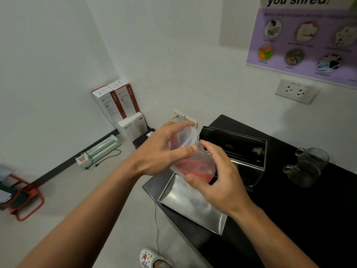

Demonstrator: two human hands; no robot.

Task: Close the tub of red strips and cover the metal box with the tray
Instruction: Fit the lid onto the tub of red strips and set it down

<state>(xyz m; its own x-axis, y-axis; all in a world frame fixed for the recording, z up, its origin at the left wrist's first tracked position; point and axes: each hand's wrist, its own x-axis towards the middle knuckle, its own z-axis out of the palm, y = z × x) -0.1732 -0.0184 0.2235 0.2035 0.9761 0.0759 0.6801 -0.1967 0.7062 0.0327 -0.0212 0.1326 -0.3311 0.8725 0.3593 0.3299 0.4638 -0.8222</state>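
A clear plastic tub [195, 165] holding red strips is tilted in the air over the table's left end. My right hand [214, 178] grips its lower body. My left hand [164, 149] wraps the upper end, fingers over the clear lid [190, 136] at the rim. Whether the lid is fully seated I cannot tell. Below the tub a shallow metal tray [185, 202] lies on the black table [289, 209]. Just behind it stands the open metal box [243, 151], dark inside.
Two clear glass mugs [307, 167] stand on the table at right. A wall socket [296, 91] and a purple poster [309, 39] are above. On the floor at left lie a laminator [100, 149], boxes [117, 103] and a red stool [25, 198]. A white shoe [152, 259] is below.
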